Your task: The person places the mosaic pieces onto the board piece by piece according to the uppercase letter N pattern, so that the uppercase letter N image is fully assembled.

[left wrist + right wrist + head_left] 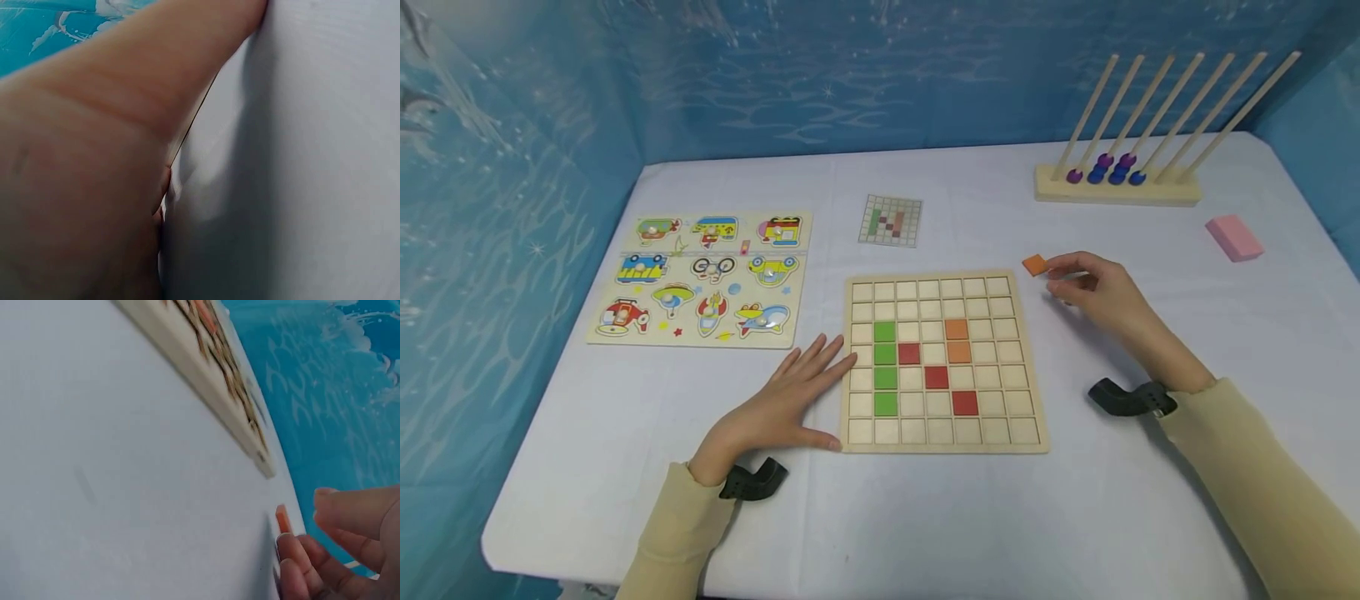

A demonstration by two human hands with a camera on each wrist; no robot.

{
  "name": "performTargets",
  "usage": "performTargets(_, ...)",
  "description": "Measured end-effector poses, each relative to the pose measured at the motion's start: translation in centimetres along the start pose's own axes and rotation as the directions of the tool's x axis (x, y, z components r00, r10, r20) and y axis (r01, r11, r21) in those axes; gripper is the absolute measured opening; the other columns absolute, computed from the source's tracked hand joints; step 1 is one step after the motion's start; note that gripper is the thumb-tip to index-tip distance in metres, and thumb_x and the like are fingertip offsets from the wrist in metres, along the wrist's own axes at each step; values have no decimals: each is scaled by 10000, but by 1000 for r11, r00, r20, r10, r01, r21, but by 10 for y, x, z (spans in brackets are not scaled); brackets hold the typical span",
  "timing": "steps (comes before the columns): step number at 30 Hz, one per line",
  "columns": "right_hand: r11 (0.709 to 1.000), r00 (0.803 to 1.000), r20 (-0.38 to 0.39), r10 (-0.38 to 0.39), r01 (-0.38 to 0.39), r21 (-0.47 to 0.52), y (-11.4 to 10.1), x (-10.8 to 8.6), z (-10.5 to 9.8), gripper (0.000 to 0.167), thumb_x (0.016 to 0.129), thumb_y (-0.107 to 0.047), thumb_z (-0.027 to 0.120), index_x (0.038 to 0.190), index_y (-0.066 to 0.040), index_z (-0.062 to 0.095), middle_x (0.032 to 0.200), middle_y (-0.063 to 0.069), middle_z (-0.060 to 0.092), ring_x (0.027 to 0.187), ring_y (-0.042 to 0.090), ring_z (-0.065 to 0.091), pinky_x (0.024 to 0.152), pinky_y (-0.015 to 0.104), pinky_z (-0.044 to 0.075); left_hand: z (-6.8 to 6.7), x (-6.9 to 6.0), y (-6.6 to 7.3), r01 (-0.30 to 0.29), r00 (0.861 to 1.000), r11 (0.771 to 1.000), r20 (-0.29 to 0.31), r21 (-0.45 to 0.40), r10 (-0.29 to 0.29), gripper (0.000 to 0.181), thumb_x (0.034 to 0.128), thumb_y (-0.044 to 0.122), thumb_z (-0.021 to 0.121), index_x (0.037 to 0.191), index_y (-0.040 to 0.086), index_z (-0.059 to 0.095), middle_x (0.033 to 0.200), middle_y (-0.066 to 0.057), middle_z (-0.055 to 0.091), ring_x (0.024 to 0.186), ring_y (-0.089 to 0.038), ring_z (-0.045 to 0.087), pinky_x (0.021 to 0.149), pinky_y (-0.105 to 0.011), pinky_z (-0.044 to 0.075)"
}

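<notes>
My left hand (786, 400) lies spread on the white table, its fingertips and thumb at the left edge of a wooden grid board (1041, 417). In the left wrist view, the palm side of that hand (87, 175) fills much of the picture. Right of the board's top corner, my right hand (1093, 287) holds an orange square tile (1034, 265) at its fingertips. The right wrist view shows this tile (283, 519) partly covered by a fingertip. Green tiles (885, 367) form a column on the board, with red tiles (936, 377) stepping diagonally and two orange tiles (957, 330) stacked.
Behind the board lies a small pattern card (891, 221). A vehicle puzzle board (801, 292) sits at the left. A wooden peg stand (1120, 193) with purple and blue beads stands at the back right, and a pink block (1235, 237) lies near the right edge.
</notes>
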State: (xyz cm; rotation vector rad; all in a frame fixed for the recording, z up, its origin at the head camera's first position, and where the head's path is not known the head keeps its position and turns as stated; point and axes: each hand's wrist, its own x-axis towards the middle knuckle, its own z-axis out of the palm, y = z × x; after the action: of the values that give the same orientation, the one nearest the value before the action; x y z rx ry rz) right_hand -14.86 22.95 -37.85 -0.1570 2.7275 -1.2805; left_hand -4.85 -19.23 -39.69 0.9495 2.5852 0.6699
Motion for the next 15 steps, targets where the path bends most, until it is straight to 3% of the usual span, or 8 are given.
performTargets(3,1000,1000,11,-7,8,-26,3,9,0,435,914,-181,620,1302,-22,504,1131,175,540,751,92,522,557,181,440,0,0,0,1,1000,1000,0,-1,-1,1069,697,536,756,1510,156,175,1559,-46,6,1399,-214,-76,1092,-448,-38)
performTargets(8,982,988,78,-130,139,-127,1,23,2,508,868,-89,670,1331,2,482,1073,194,533,775,240,473,627,274,401,1,0,0,4,1000,1000,3,3,-4,1076,693,543,755,1511,159,171,1560,-43,-2,1398,-219,-79,1092,-450,-37)
performTargets(11,964,977,109,-185,202,-172,1,29,5,471,858,-63,674,1300,3,523,1030,178,520,800,278,438,647,360,362,1,0,-1,2,1000,1000,3,5,-2,1078,692,546,754,1511,158,172,1560,-46,-1,1398,-223,-79,1092,-450,-34)
performTargets(15,959,977,82,-198,210,-190,2,33,10,370,862,-56,662,1222,-1,593,959,157,538,786,279,450,634,388,359,1,0,0,-5,1000,1000,3,4,5,1073,696,545,751,1511,155,172,1559,-52,2,1399,-227,-74,1092,-455,-30)
